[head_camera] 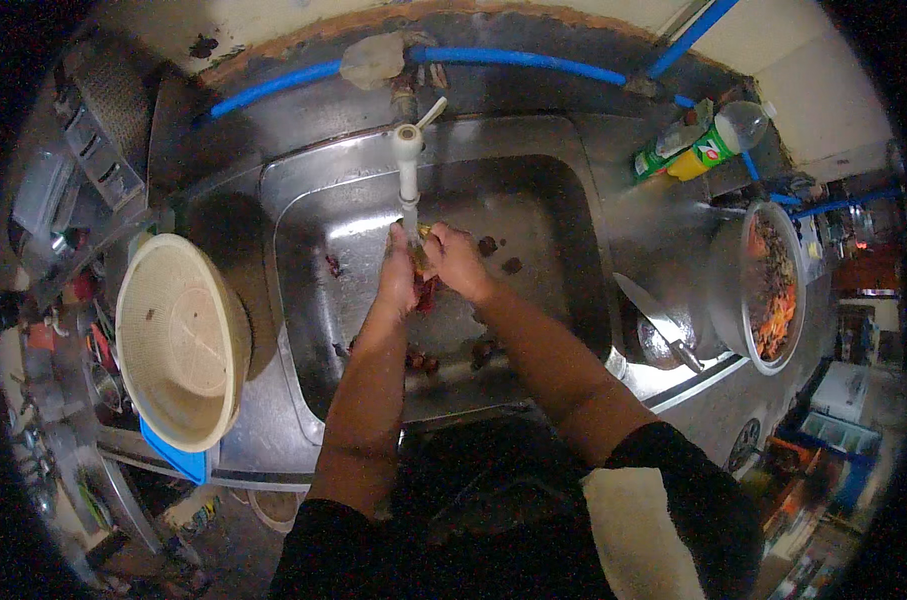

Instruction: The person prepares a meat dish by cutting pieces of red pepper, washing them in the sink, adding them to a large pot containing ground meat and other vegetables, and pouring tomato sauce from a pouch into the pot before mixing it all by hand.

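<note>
Both of my hands meet under the white tap, over the stainless steel sink. My left hand and my right hand are closed around a small yellowish item. My fingers hide most of it, so its kind is unclear. Just below them shows something dark red; whether it is held or lies on the sink floor I cannot tell. Reddish-brown scraps lie on the sink bottom near my forearms, with a dark red scrap to the left and dark bits to the right.
A beige plastic basket stands left of the sink. On the right counter lies a kitchen knife, beside a metal bowl holding orange shreds and dark pieces. Plastic bottles lie at the back right. A blue pipe runs behind the tap.
</note>
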